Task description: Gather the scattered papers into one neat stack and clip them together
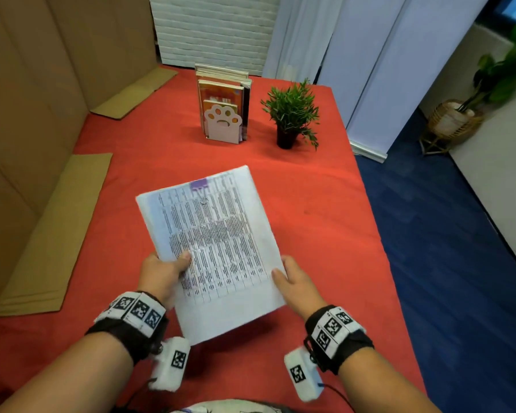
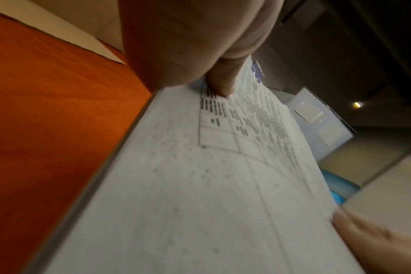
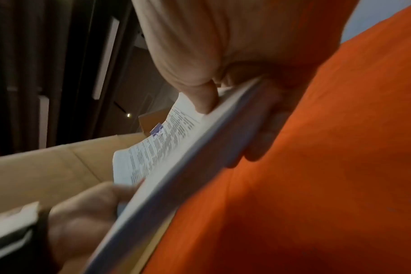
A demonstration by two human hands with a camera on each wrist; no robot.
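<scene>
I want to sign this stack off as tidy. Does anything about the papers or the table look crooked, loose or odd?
Nothing stands out. The paper stack looks squared, with a purple clip on its far edge. The left hand and right hand each have a grip on a near side, holding it above the red tablecloth. The books stand upright.

Bare red tablecloth (image 1: 325,210) surrounds; book rack (image 1: 223,114) and potted plant (image 1: 291,114) block the far edge.

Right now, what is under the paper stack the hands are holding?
The paper stack is held above the red tablecloth. The right hand has fingers curled beneath it. The left hand shows only its thumb; its fingers underneath are covered.
</scene>
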